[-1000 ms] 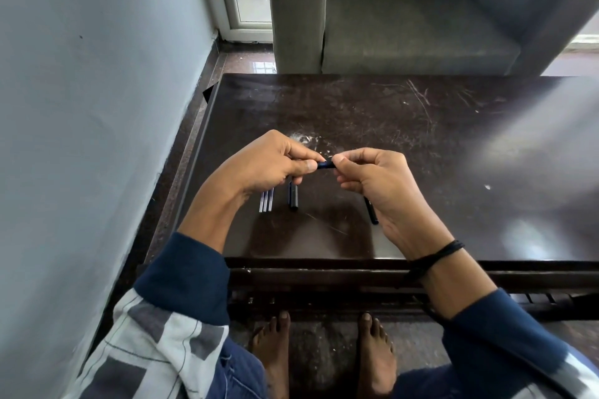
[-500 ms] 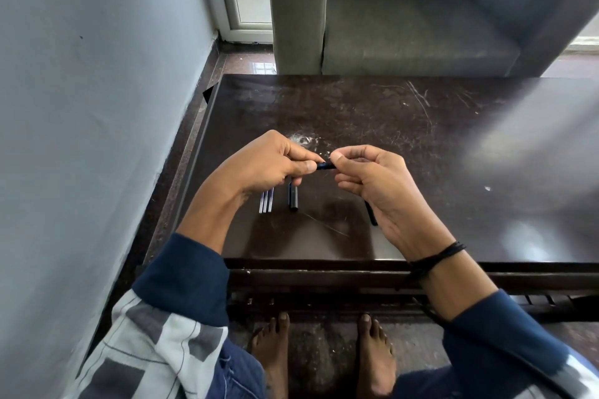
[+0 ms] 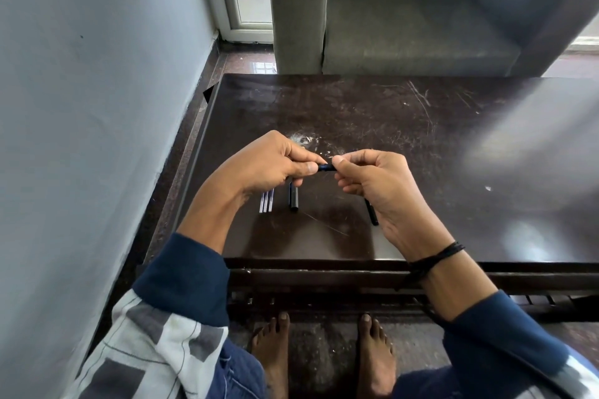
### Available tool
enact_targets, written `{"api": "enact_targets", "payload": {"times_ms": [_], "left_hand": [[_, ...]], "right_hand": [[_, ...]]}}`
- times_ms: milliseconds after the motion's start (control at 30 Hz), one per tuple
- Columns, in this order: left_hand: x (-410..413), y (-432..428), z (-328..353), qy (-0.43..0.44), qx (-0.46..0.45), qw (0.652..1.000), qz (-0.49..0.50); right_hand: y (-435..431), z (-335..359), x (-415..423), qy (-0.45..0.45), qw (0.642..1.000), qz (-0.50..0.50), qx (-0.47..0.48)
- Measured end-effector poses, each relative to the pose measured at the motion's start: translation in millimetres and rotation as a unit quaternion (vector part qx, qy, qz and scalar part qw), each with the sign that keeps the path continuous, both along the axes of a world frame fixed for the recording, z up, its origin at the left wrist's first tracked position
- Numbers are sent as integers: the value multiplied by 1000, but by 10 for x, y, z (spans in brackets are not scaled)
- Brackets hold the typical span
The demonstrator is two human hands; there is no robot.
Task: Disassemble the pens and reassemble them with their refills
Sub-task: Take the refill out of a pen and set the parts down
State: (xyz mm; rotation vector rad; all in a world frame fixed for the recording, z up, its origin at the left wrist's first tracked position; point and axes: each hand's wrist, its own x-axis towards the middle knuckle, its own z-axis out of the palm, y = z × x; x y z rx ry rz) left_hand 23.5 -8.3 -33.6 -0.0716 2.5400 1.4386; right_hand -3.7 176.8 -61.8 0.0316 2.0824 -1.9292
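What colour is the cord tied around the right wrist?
The cord is black; the head view, the only one, shows it clearly.

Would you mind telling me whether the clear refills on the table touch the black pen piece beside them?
Apart. The head view shows a strip of bare table between the clear refills and the black pen piece.

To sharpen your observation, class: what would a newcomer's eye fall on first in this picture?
First come the left hand and right hand, which meet above the dark table, each pinching one end of a short dark pen piece. Next, beside the left wrist, thin clear refills lie side by side on the table, with a black barrel just right of them.
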Motion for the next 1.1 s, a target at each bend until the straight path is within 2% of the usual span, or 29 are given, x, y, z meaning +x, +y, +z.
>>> {"api": "enact_targets", "payload": {"times_ms": [500,633,900,1100], "left_hand": [[10,-6,16,-5,0,1000,7],[18,7,27,-2,0,1000,3],[24,15,38,-3,0,1000,9],[22,15,44,-6,3,1000,14]], "right_hand": [[6,14,-6,-19,999,10,-30],[0,11,10,-14,1000,10,-5],[-4,18,5,-27,999,13,-17],[14,14,-13,-6,1000,18,-19]]}}
